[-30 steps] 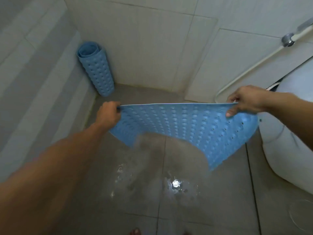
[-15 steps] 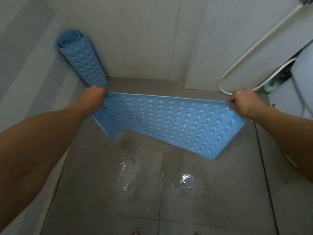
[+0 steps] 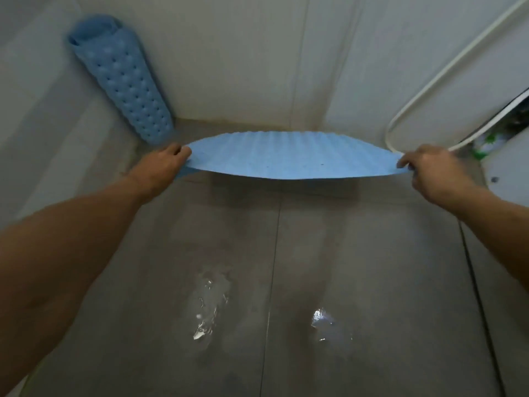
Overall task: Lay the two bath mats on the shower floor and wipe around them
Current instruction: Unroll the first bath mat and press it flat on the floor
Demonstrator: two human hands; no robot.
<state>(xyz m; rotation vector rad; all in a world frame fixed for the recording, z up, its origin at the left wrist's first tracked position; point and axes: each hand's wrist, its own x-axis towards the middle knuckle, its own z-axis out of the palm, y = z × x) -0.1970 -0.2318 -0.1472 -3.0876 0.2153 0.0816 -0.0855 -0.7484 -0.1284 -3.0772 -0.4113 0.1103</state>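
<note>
We pinch the mat (image 3: 292,159) by both ends, left hand (image 3: 164,163) at nine o'clock, right hand (image 3: 426,167) at three, its length level above the floor (image 3: 357,239).

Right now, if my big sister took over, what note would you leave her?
Left hand: grip shut on the left end of the open bath mat.
Right hand: grip shut on its right end.
The mat hangs stretched flat above the wet grey floor tiles, not yet down.
The rolled bath mat leans in the back left corner.
Done: one mat unrolled.
Left: lay it down, unroll and lay the second, wipe around both. No cloth is in view.
</note>
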